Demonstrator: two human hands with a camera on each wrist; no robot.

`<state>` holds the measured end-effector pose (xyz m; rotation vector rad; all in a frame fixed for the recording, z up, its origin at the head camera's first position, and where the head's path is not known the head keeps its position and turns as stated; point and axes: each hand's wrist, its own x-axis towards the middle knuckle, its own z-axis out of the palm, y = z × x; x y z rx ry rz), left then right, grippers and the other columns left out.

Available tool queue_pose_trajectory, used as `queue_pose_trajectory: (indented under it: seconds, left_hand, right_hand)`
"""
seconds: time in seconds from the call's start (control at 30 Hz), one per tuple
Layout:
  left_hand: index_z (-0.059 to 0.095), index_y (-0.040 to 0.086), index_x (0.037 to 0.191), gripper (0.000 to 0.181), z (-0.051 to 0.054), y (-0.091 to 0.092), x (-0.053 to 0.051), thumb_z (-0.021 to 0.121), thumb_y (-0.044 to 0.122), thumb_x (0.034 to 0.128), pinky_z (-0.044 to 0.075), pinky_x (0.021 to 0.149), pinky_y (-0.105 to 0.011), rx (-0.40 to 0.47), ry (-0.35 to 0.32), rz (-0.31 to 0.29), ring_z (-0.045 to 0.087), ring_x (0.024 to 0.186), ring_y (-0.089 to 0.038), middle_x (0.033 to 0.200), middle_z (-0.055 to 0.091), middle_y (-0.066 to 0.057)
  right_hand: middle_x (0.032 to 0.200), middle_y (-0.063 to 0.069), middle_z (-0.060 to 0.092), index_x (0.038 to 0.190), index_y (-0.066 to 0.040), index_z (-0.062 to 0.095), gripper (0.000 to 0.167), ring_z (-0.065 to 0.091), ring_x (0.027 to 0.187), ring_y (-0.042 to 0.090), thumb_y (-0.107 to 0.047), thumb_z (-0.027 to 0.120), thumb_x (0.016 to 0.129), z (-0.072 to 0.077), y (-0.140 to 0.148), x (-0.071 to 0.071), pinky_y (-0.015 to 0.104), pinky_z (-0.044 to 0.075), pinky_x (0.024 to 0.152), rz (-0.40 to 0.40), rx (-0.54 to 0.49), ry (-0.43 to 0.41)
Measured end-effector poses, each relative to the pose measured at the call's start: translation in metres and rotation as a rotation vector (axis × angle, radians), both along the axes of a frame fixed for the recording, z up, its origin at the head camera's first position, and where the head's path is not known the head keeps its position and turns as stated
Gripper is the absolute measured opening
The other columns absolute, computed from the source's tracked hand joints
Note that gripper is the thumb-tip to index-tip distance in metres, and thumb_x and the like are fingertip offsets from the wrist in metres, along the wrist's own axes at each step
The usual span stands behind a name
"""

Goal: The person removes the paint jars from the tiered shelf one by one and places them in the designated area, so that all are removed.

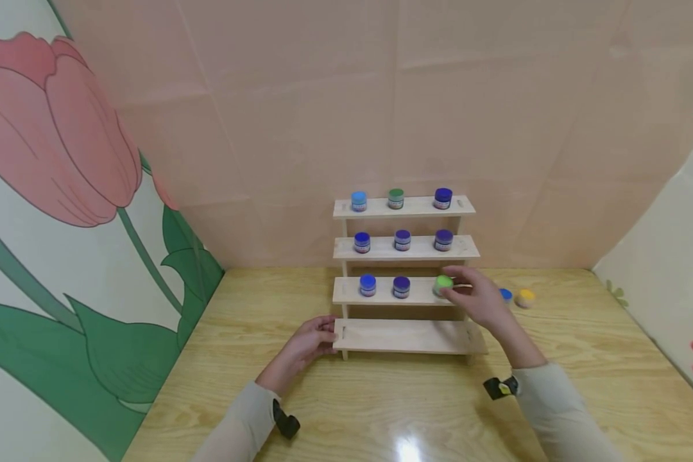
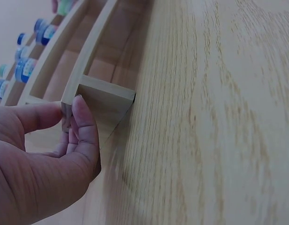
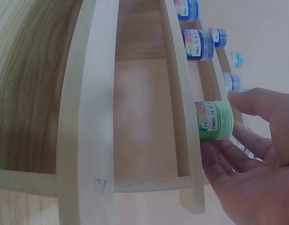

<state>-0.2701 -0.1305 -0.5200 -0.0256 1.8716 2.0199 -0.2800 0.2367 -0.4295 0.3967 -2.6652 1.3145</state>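
A stepped wooden display rack (image 1: 407, 337) with several shelves stands on the table. My left hand (image 1: 310, 340) pinches the left end of its lowest shelf between thumb and fingers, seen closely in the left wrist view. On the right end of the shelf above sits a light green paint jar (image 3: 214, 121), its base against the board. My right hand (image 1: 478, 296) holds this jar by its sides, thumb on one side and fingers on the other. A blue jar (image 1: 367, 285) and a dark violet jar (image 1: 401, 287) share that shelf.
The upper shelves carry more jars, among them a light blue jar (image 1: 359, 201), a dark green jar (image 1: 396, 198) and a purple jar (image 1: 443, 240). Right of the rack, a yellow-lidded jar (image 1: 525, 298) and a blue-lidded jar (image 1: 505, 294) stand on the table (image 1: 600, 346).
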Motion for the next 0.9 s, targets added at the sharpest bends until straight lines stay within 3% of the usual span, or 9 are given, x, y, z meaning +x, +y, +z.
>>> queue_pose_trajectory:
  seconds: [0.57, 0.9]
  left_hand:
    - [0.039, -0.009, 0.146, 0.054, 0.0, 0.0, 0.001, 0.056, -0.008, 0.0946, 0.055, 0.071, -0.028, 0.013, 0.003, -0.007, 0.057, 0.088, -0.021, 0.11, 0.048, -0.01]
    - [0.039, -0.009, 0.147, 0.055, 0.0, 0.0, 0.0, 0.056, -0.008, 0.0945, 0.055, 0.07, -0.028, 0.015, 0.0, -0.006, 0.057, 0.089, -0.021, 0.109, 0.047, -0.01]
  right_hand:
    - [0.127, 0.026, 0.058, 0.138, 0.002, 0.055, 0.047, 0.062, 0.112, 0.043, -0.016, 0.069, 0.097, -0.001, -0.003, -0.008, 0.052, 0.056, 0.091, -0.051, 0.129, -0.061]
    - [0.133, 0.028, 0.057, 0.142, 0.002, 0.054, 0.052, 0.059, 0.119, 0.048, -0.025, 0.067, 0.099, 0.009, 0.012, 0.007, 0.053, 0.056, 0.093, -0.003, 0.017, -0.052]
